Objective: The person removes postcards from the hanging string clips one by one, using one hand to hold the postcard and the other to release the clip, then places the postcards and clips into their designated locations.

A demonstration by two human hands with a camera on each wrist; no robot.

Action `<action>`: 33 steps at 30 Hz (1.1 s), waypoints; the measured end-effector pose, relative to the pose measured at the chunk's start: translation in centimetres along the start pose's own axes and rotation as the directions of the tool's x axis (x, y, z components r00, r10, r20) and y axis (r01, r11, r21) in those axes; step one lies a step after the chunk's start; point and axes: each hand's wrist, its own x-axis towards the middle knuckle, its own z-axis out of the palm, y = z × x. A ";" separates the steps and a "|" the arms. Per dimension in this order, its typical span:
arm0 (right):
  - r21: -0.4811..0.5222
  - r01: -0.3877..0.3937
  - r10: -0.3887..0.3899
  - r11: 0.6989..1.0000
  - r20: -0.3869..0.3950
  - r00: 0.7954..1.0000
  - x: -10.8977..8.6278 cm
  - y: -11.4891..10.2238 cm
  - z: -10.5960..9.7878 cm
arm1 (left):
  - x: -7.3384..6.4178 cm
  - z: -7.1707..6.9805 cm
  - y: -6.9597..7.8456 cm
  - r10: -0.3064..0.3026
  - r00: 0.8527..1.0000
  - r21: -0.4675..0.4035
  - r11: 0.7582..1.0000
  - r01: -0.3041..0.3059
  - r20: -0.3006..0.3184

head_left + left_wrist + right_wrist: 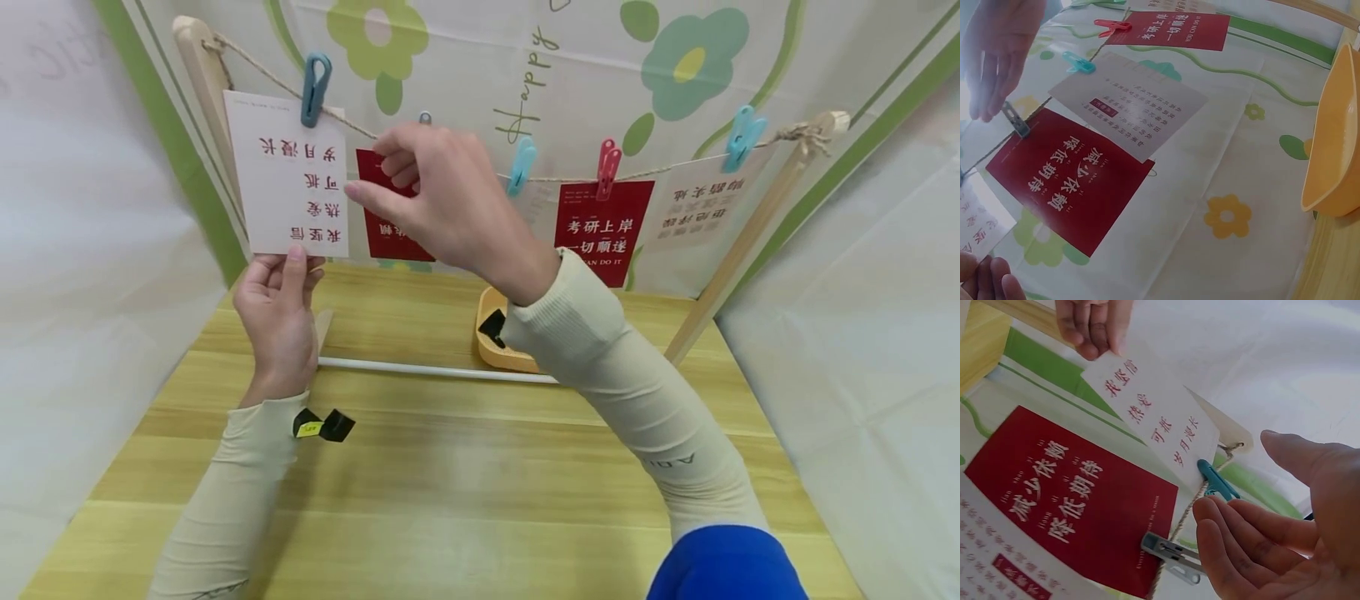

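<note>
Card-pegging, I reckon — left hand (279, 312) pinches white card (288, 187), right hand (457, 196) empty, loosely curled; next probably needs letting go.

A card (285, 179) hangs leftmost on the rope (558, 179).

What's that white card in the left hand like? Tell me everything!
The white card is a flat, papery rectangle with four lines of dark red Chinese writing, upside down, and tiny print near its top. A teal clothespin clips it to the rope, and the left hand pinches its bottom edge.
</note>
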 end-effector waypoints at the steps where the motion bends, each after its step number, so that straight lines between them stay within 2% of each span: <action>1: 0.000 -0.006 0.006 1.000 0.006 1.000 0.3 -0.3 -0.1 | 0.0 0.0 0.0 0.000 1.000 -0.003 1.000 0.000 -0.001; 6: -0.002 -0.041 0.041 0.999 0.027 0.999 2.0 -1.5 -0.8 | 0.0 -0.1 -0.1 0.009 1.000 -0.019 1.000 -0.009 -0.004; 16: -0.036 -0.172 0.174 0.984 0.046 0.984 5.2 -2.5 -1.4 | 0.1 -0.3 0.0 0.004 1.000 -0.009 1.000 -0.004 0.009; 26: -0.083 -0.200 0.203 0.976 0.033 0.979 7.3 -2.8 -1.8 | 0.2 -0.2 0.0 -0.011 0.999 -0.004 1.000 0.011 0.031; 33: -0.069 -0.259 0.263 0.963 0.050 0.964 9.0 -3.0 -1.9 | 0.2 -0.2 0.1 -0.010 0.999 -0.010 1.000 0.011 0.035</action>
